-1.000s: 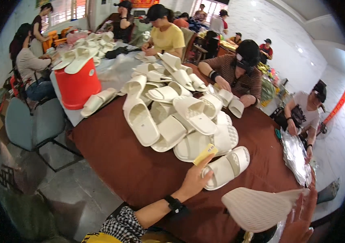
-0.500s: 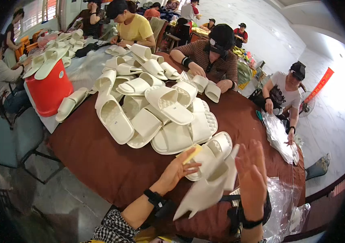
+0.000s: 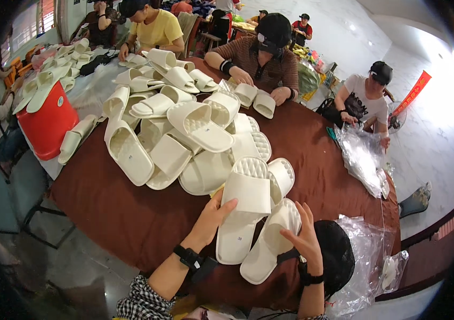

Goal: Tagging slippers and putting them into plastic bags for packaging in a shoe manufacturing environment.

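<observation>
Two cream slippers lie in front of me with their toe straps up. My left hand is at the left slipper, its thumb pressed on the strap's side and its other fingers mostly hidden. A small yellow piece peeks out by those fingers; its kind is hidden. Alongside the right slipper, my right hand has its fingers apart, its thumb over the slipper's edge. Another slipper rests just beyond this pair.
A big pile of cream slippers covers the middle of the brown-clothed table. Clear plastic bags and a black cap-like thing lie at my right. A red bucket stands far left. Co-workers sit around the table.
The blurred slipper between my hands now lies still as one of a side-by-side pair. My left hand has moved onto the left slipper; my right hand has come down. The view has shifted.
</observation>
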{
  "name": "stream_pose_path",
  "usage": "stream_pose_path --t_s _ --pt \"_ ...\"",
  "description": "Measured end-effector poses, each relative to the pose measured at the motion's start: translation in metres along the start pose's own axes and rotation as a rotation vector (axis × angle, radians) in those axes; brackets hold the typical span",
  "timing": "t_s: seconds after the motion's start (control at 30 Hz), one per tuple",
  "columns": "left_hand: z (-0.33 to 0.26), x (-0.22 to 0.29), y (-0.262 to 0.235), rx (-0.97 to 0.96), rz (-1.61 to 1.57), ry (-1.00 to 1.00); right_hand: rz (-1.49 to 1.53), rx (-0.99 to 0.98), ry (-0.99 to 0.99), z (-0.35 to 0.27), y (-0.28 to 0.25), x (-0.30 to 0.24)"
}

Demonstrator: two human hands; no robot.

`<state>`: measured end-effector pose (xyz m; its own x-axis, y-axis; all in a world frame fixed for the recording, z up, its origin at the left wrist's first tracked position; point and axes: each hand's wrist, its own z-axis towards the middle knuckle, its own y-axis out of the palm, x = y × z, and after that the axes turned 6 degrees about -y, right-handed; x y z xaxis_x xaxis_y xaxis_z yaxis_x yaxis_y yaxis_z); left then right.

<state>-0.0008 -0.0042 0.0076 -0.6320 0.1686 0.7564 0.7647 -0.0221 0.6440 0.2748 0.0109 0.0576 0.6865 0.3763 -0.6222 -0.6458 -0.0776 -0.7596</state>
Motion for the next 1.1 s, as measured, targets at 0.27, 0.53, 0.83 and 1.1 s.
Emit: stream_pose_path --t_s 0.27,0.53,0.83,1.1 --pt "0.002 0.003 0.002 0.012 0.044 -0.019 -0.062 -0.069 -0.099 0.005 0.012 0.017" --pt "-0.005 0.004 0.011 -0.05 0.24 0.01 -0.197 -0.005 -0.25 0.014 0.011 0.0" --pt "-0.002 0.003 0.015 -0.11 0.173 0.067 -0.117 0.09 -0.235 0.007 0.03 0.023" --pt "0.0 -0.007 0.012 -0.143 0.278 0.101 0.424 -0.075 -0.179 0.007 -0.037 -0.029"
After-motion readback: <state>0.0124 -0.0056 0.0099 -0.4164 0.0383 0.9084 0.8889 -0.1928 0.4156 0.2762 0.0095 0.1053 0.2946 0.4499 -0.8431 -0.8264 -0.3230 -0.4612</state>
